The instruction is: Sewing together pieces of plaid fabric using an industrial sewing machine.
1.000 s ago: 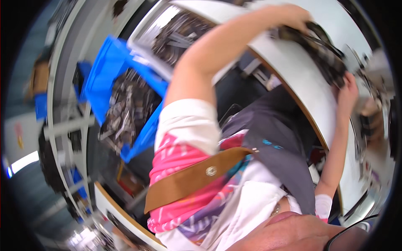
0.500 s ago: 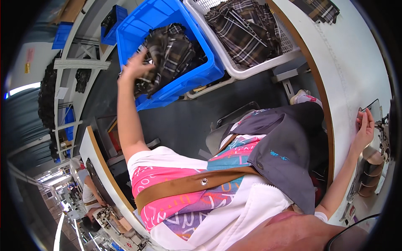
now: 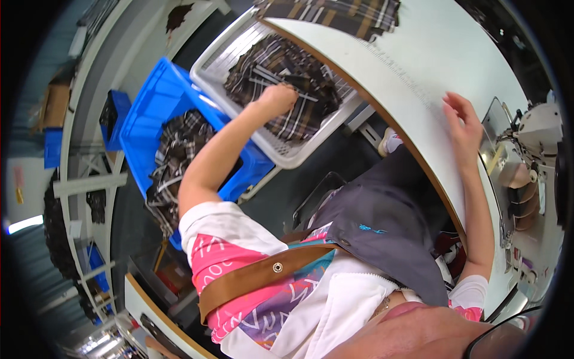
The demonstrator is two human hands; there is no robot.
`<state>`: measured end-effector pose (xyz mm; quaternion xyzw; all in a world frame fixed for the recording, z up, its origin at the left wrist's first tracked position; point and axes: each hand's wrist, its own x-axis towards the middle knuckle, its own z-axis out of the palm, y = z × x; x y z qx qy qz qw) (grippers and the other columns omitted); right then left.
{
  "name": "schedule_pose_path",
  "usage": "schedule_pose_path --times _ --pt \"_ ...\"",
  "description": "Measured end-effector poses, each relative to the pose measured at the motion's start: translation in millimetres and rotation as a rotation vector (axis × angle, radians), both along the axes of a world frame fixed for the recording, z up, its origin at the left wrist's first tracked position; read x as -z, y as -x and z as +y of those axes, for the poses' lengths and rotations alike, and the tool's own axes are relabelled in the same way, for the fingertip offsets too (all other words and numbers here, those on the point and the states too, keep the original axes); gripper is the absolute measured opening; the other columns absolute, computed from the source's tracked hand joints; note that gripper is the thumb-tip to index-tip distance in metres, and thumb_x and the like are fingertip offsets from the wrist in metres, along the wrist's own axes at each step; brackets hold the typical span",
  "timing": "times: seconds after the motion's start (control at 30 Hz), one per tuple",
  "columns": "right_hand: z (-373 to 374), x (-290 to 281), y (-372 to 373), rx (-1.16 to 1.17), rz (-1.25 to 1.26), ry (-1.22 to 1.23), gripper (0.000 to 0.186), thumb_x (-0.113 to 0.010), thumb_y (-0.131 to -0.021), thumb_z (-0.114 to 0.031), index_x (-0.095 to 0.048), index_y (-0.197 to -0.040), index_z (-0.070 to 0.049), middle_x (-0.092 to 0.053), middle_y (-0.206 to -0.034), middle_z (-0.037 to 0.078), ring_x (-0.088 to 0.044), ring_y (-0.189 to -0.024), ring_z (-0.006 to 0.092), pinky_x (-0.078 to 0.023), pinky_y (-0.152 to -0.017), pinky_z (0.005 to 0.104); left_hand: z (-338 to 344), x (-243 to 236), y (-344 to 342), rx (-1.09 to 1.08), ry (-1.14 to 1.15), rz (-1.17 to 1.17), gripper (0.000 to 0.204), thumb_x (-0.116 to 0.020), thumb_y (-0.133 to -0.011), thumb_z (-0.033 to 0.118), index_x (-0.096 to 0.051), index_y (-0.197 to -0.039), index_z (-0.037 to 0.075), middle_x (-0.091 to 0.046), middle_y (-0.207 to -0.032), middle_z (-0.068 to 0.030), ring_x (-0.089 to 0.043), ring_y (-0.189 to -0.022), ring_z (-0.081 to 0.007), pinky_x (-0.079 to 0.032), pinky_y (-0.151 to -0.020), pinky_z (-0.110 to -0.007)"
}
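Observation:
My left hand (image 3: 278, 100) is at the white plastic basket (image 3: 286, 157), its fingers closed on a dark plaid fabric piece (image 3: 308, 122) on top of the pile there. Its fingertips are partly hidden. Beside that basket, to the left, a blue crate (image 3: 140, 128) holds more plaid fabric (image 3: 185, 128), some of it hanging over the near rim. Over the white tabletop (image 3: 412, 99), near the sewing machine (image 3: 535, 134), my right hand (image 3: 463, 122) is empty, its fingers loosely bent and apart.
Plaid fabric (image 3: 341, 15) lies at the table's far end. The table's brown edge (image 3: 412, 149) runs between basket and tabletop. At the left stands a white metal rack (image 3: 89, 182) with small blue bins (image 3: 113, 116).
My left hand has gone from the blue crate, where its fingers were spread, rightward to the basket's fabric. My right hand has moved from the sewing machine's edge over the tabletop. The view has shifted.

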<state>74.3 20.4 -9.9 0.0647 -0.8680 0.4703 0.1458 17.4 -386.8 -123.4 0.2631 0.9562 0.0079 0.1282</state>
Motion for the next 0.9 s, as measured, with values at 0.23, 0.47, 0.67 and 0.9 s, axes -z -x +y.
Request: schedule_pose_path --times 0.23,0.47,0.67,0.9 --pt "-26.0 4.1 176.6 -0.145 0.095 -0.085 0.027 -0.062 -0.082 -0.021 -0.066 -0.105 -0.007 -0.067 -0.095 0.008 -0.063 -0.084 0.0168 -0.048 -0.071 0.0285 54.1 80.4 27.8 0.061 0.184 0.034 0.012 -0.061 -0.077 0.007 -0.068 -0.085 0.003 -0.057 -0.104 -0.0143 -0.061 -0.095 -0.0325 -0.055 -0.074 -0.038" --pt "-86.3 21.6 240.9 0.020 0.037 -0.263 0.019 -0.063 -0.074 -0.024 -0.068 -0.084 -0.009 -0.068 -0.082 0.008 -0.063 -0.082 0.0287 -0.050 -0.072 0.0375 56.6 67.5 20.4 -0.064 0.138 0.140 0.026 -0.059 -0.076 0.003 -0.051 -0.100 0.003 -0.052 -0.101 -0.0154 -0.065 -0.079 -0.0289 -0.056 -0.062 -0.035" --pt "-54.0 26.4 189.3 -0.176 0.014 -0.133 0.019 -0.066 -0.072 -0.022 -0.069 -0.083 -0.006 -0.068 -0.077 0.008 -0.064 -0.073 0.0196 -0.048 -0.067 0.0316 56.2 60.8 17.1 -0.003 0.178 0.051 0.015 -0.062 -0.072 0.005 -0.068 -0.086 0.006 -0.051 -0.107 -0.0137 -0.056 -0.102 -0.0278 -0.055 -0.075 -0.034" --pt "-48.2 -42.7 148.1 -0.032 0.361 0.452 0.014 -0.061 -0.087 -0.011 -0.069 -0.085 0.000 -0.065 -0.076 -0.001 -0.055 -0.069 0.0036 -0.042 -0.062 0.0180 14.9 13.2 31.9 -0.016 -0.114 -0.126 0.012 -0.066 -0.066 0.021 -0.063 -0.074 0.013 -0.065 -0.081 -0.0039 -0.061 -0.088 -0.0250 -0.034 -0.091 -0.054"
